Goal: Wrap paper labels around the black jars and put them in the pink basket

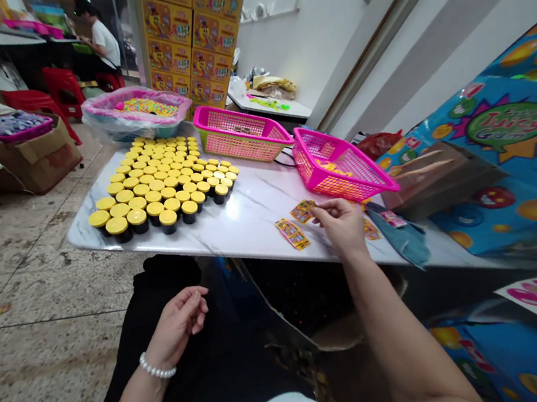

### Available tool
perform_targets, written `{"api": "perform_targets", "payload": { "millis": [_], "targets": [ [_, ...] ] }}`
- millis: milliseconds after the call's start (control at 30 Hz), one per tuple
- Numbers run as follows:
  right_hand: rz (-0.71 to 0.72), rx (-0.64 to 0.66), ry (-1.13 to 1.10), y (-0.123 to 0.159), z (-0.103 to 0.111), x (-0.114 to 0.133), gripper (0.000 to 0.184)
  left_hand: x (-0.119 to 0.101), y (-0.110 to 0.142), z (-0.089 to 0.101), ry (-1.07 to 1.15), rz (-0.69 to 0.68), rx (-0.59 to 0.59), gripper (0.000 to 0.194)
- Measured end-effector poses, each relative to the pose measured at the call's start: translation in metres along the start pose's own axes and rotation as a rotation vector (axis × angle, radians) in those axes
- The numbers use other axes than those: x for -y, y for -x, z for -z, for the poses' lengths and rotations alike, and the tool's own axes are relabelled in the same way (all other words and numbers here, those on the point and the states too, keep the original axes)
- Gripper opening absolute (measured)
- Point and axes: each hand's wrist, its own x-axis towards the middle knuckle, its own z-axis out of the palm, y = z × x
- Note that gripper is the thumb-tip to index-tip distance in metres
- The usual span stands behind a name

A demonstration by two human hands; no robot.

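My right hand (341, 226) is over the front of the white marbled table (251, 222), thumb and finger pinched on the edge of a small orange printed label (303, 211). Another such label (293, 233) lies flat just left of it, and part of one more (370, 230) shows to the right of my wrist. My left hand (181, 319) hangs above my lap, fingers loosely curled together, with nothing visible in them. Many small black jars with yellow lids (153, 195) stand in close rows on the table's left side.
Two pink baskets (246, 140) (342, 164) stand along the back, the right one holding orange pieces. A plastic-lined basin (137, 112) of colourful beads sits back left. A blue cloth (403, 236) hangs over the front edge. Stacked yellow cartons (190, 41) and a seated person (102, 42) are beyond.
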Motion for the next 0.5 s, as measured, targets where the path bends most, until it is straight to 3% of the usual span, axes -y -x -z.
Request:
{"api": "perform_targets", "payload": {
  "millis": [67,133,200,267,367,500],
  "targets": [
    [0.023,0.021,-0.094,0.009,-0.007,0.021,0.027,0.000,0.000,-0.001,-0.011,-0.007,-0.022,0.047],
    [0.050,0.185,-0.154,0.022,-0.022,0.042,0.024,-0.001,-0.001,-0.002,-0.019,-0.020,-0.038,0.048],
    [0.072,0.412,-0.085,0.033,-0.041,0.058,0.022,-0.001,-0.002,-0.003,-0.025,-0.026,-0.036,0.049],
    [0.101,0.516,0.082,0.038,-0.060,0.066,0.022,0.000,-0.002,-0.002,-0.031,-0.018,-0.024,0.050],
    [0.115,0.496,0.221,0.035,-0.075,0.064,0.033,0.000,0.000,0.000,-0.033,-0.009,-0.010,0.048],
    [0.093,0.438,0.153,0.029,-0.069,0.058,0.029,-0.001,0.004,0.003,-0.011,-0.018,-0.018,0.048]
  ]
}}
